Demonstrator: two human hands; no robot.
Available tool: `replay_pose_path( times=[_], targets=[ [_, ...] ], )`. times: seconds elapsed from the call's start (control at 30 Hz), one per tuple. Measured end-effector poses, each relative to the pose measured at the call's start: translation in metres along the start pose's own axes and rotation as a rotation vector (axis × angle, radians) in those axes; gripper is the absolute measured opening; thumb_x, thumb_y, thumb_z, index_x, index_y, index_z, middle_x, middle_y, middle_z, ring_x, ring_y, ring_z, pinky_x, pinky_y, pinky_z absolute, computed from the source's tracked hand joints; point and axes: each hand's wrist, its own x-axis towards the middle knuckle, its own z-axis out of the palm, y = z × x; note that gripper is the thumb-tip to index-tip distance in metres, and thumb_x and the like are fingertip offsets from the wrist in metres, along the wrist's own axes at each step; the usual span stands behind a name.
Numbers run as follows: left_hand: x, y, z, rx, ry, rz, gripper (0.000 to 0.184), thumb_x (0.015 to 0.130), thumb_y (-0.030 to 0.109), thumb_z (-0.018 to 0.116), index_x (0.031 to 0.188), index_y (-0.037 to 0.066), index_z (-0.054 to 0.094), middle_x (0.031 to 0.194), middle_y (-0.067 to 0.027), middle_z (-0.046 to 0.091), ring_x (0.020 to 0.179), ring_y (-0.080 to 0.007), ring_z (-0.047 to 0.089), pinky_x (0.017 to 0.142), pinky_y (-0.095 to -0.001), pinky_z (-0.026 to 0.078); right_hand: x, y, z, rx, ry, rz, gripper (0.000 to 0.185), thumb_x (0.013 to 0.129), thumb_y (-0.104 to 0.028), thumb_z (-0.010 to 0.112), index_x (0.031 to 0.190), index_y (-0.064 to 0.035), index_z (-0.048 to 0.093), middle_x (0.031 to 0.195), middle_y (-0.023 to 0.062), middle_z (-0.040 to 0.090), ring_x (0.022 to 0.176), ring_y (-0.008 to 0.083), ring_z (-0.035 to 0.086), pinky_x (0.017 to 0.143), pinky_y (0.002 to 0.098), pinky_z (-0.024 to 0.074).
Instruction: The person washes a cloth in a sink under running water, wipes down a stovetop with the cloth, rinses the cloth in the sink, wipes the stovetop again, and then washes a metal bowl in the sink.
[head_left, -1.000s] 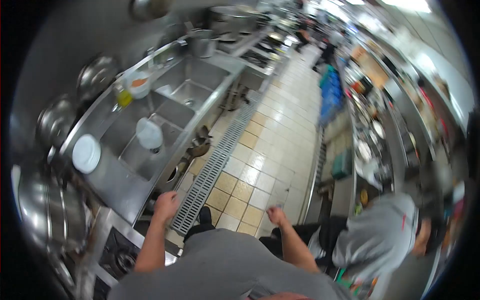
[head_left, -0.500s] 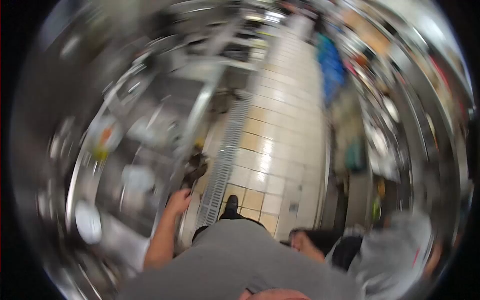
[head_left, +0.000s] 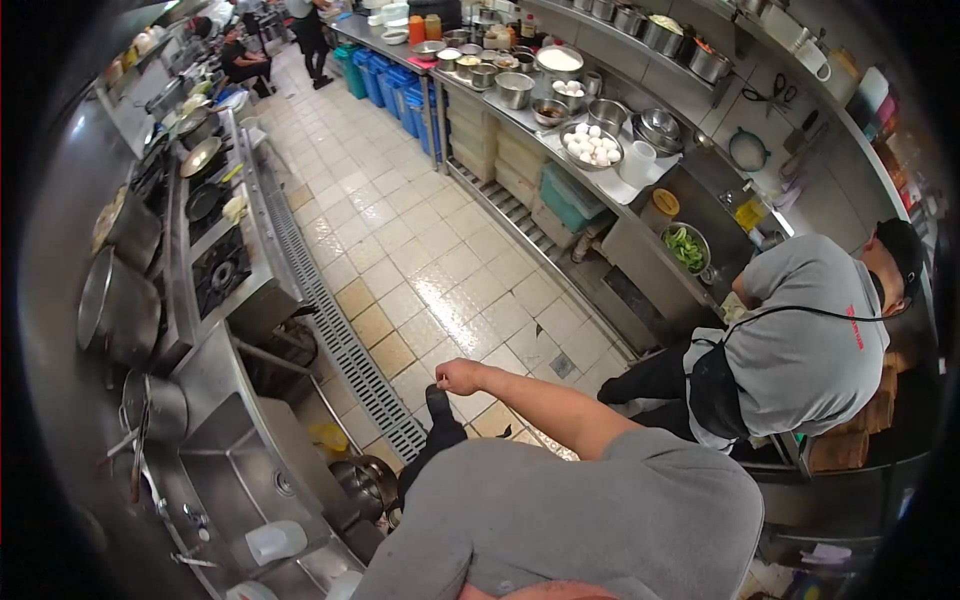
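My right hand [head_left: 458, 377] hangs in front of my body, over the tiled floor [head_left: 400, 290] and close above my black shoe [head_left: 437, 400] in the view. Its fingers are curled closed, and nothing shows in them. My left hand is out of sight; only the grey sleeve [head_left: 420, 545] on that side appears. Low on the left is a steel sink [head_left: 225, 440] with a white plastic container [head_left: 276, 541] at its edge.
A person in a grey shirt [head_left: 810, 330] stands at the right counter, near a bowl of green vegetables [head_left: 686, 248]. A bowl of eggs [head_left: 592, 147] sits farther along. Stoves [head_left: 222, 270] line the left, beside a floor drain grate [head_left: 345, 350]. Blue bins [head_left: 400, 95] stand ahead.
The view has swung to the right and become sharp. My right hand has come forward across my body, while my left hand has gone out of view.
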Motion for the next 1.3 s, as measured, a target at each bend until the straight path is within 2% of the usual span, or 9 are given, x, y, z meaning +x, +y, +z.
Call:
replay_pose_path(
  times=[0.17,0.4,0.47,0.57,0.77,0.87,0.93,1.07,1.3],
  targets=[
    [0.054,0.13,-0.026,0.009,0.028,0.0,0.018,0.096,0.03,0.055,0.095,0.013,0.061,0.071,-0.0079,0.051,0.058,-0.028,0.052,0.053,-0.0403,0.044,-0.012,0.063,-0.086,-0.275,-0.192,0.318,0.036,0.091,-0.032,0.064,0.115,-0.0063,0.07,0.113,0.0206,0.07,0.11,0.0392,0.065,0.094,0.0461,0.052],
    [0.23,0.466,-0.072,0.351,0.263,0.814,0.024,0.091,0.026,0.063,0.1,0.005,0.07,0.078,-0.0078,0.065,0.062,-0.0212,0.062,0.045,-0.0395,0.046,-0.166,0.236,-0.283,0.157,1.121,0.53,0.019,0.093,-0.021,0.067,0.101,-0.0043,0.069,0.095,0.0124,0.072,0.082,0.0267,0.069,0.075,0.0382,0.0562],
    [0.173,0.559,-0.018,0.057,0.145,0.653,0.027,0.094,0.024,0.061,0.112,0.005,0.068,0.076,-0.0025,0.061,0.059,-0.0161,0.058,0.043,-0.033,0.043,-0.221,0.252,-0.36,0.758,1.368,0.514,0.011,0.099,-0.011,0.059,0.101,-0.0039,0.066,0.082,0.0053,0.067,0.064,0.0146,0.064,0.056,0.0309,0.0533],
    [0.125,0.638,0.067,0.039,0.109,0.679,0.029,0.095,0.017,0.061,0.121,0.004,0.063,0.079,-0.0013,0.061,0.054,-0.014,0.055,0.041,-0.029,0.04,-0.28,0.321,-0.465,0.719,1.577,0.503,0.012,0.1,-0.013,0.059,0.104,-0.0045,0.066,0.081,0.0039,0.066,0.063,0.0148,0.063,0.054,0.0311,0.0532],
    [0.169,0.621,0.221,0.49,0.037,0.687,0.039,0.093,0.022,0.066,0.127,0.003,0.063,0.102,-0.0107,0.072,0.081,-0.0186,0.067,0.065,-0.0341,0.054,-0.289,0.476,-0.654,1.108,1.653,0.312,0.023,0.098,-0.015,0.061,0.116,-0.0002,0.06,0.1,0.0156,0.067,0.083,0.0261,0.069,0.073,0.0374,0.0598],
    [0.095,0.576,0.293,0.688,-0.052,0.582,0.045,0.092,0.027,0.068,0.13,0.003,0.062,0.102,-0.0121,0.073,0.086,-0.0181,0.068,0.071,-0.0344,0.055,-0.285,0.681,-0.72,1.121,1.575,-0.022,0.02,0.098,-0.015,0.06,0.114,-0.0027,0.062,0.105,0.0162,0.065,0.097,0.0301,0.064,0.088,0.0485,0.0575],
    [0.039,0.554,0.316,0.559,0.023,0.477,0.046,0.092,0.028,0.068,0.13,0.003,0.063,0.099,-0.0124,0.073,0.084,-0.0183,0.069,0.071,-0.0343,0.055,-0.267,0.718,-0.771,1.281,1.675,0.294,0.022,0.093,-0.006,0.052,0.113,-0.0003,0.061,0.119,0.0207,0.061,0.111,0.0341,0.059,0.093,0.0504,0.0576],
    [-0.007,0.483,0.309,0.264,0.396,0.319,0.04,0.092,0.026,0.066,0.127,0.006,0.067,0.091,-0.0134,0.074,0.075,-0.0207,0.07,0.067,-0.036,0.056,-0.255,0.71,-0.804,0.554,1.408,1.087,0.023,0.092,-0.008,0.048,0.094,0.0079,0.064,0.073,0.0229,0.067,0.054,0.0317,0.064,0.047,0.0417,0.0548],
    [-0.042,0.333,0.317,0.439,0.512,0.004,0.031,0.096,0.027,0.057,0.105,0.002,0.074,0.085,-0.0176,0.073,0.07,-0.0248,0.072,0.064,-0.0407,0.056,-0.242,0.74,-0.826,0.78,1.437,1.063,0.028,0.091,-0.014,0.052,0.109,0.0053,0.063,0.089,0.0198,0.067,0.061,0.0275,0.062,0.042,0.0398,0.0428]
  ],
)
